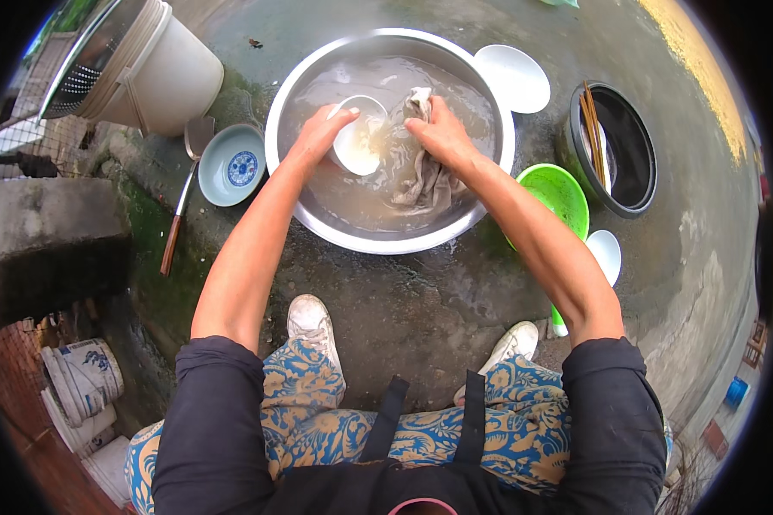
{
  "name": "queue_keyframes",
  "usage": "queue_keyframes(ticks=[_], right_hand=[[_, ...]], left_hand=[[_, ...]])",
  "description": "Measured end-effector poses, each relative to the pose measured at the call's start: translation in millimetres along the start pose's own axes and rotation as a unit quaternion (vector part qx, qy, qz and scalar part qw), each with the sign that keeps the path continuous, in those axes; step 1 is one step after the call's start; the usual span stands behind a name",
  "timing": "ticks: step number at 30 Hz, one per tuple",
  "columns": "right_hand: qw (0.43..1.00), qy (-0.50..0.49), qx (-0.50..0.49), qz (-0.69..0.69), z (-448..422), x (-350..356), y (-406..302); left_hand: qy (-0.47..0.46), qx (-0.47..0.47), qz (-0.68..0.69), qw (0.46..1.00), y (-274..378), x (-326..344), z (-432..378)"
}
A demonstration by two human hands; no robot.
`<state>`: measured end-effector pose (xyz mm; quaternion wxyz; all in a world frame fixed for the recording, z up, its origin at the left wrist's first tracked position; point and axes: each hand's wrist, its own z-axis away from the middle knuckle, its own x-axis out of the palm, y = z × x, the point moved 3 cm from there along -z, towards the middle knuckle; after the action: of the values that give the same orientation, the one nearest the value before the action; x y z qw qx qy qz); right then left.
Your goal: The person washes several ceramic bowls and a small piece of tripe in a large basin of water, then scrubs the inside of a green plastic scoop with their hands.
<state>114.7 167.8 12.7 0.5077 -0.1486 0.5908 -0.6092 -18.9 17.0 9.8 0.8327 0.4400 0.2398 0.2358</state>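
A wide stainless steel basin [386, 243] of cloudy water stands on the ground before me. My left hand [325, 134] grips the rim of a white bowl [362, 145], thumb over the edge. The bowl is tilted and partly in the water, with some murky liquid inside it. In my right hand [443, 132] is a bunched grey-beige cloth [428, 183]; one end sticks up above the fingers and the rest trails in the water. The two hands are apart, both over the basin.
Left of the basin lie a blue-patterned bowl [232, 166] and a spatula [185, 198], near a white bucket [174, 74]. To the right are a white bowl [512, 78], a green plastic ladle [557, 196], a white spoon [604, 257] and a dark tub [641, 151] holding chopsticks [592, 132].
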Motion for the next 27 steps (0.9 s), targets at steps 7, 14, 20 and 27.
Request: queue_keyframes(ticks=[7,14,20,27], right_hand=[[0.930,-0.293,-0.184,0.122,32.1,62.9,-7.1],[0.798,-0.412,-0.150,0.413,33.7,48.1,15.9],[0.666,-0.251,-0.239,0.660,18.7,56.0,7.0],[0.709,-0.125,-0.368,0.588,7.9,47.0,20.1]], left_hand=[[-0.021,-0.060,0.077,0.995,-24.7,15.6,-11.5],[-0.138,-0.106,-0.085,0.981,2.3,19.9,-7.6],[-0.161,-0.097,-0.058,0.980,-3.0,13.0,-11.4],[-0.197,-0.150,-0.102,0.964,2.5,11.6,-11.5]])
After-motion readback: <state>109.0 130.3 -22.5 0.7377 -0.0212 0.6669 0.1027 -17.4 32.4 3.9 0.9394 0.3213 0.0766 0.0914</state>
